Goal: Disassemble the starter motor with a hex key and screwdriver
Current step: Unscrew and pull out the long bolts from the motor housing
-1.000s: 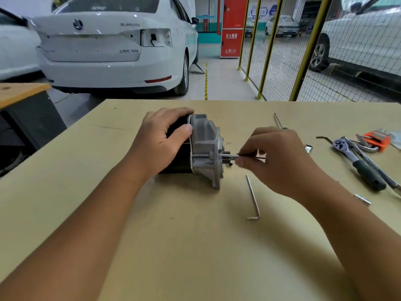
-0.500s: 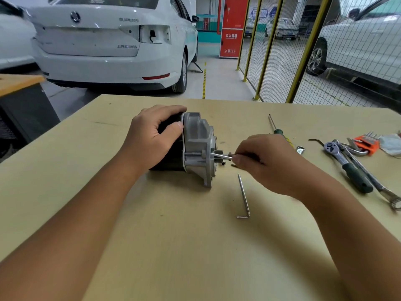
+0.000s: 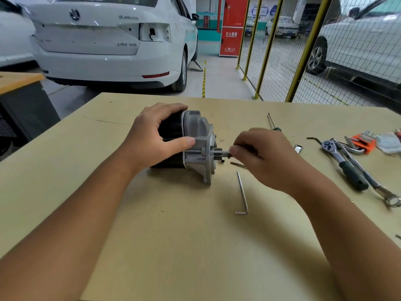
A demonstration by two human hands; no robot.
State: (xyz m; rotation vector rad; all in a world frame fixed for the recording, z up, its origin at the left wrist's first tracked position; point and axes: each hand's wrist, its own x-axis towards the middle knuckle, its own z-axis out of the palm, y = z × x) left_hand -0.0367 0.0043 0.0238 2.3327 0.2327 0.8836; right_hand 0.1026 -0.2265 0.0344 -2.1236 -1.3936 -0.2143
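**Long bolt in the fingers, motor pinned on its side**

While the spare hex key (image 3: 242,193) lies idle nearest us on the counter (image 3: 173,246), the action sits just beyond it. Right hand (image 3: 263,158) has its grip pinching a thin steel rod (image 3: 223,152) that runs level into the housing — likely a through bolt, and judging by the fingertip hold it is loose enough to turn or draw by hand. Left hand (image 3: 156,140) wraps over the black body of the starter motor (image 3: 195,146), thumb pressed against the grey end casting, bracing it so it cannot roll while the rod is worked. Motor lies on its side mid-counter, flange resting on the wood.

Farther right, parked within easy reach — the ratchet (image 3: 342,164), a spanner (image 3: 373,185) and an orange hex key set (image 3: 364,143). A green-handled screwdriver (image 3: 272,123) waits behind the right hand, mostly hidden.
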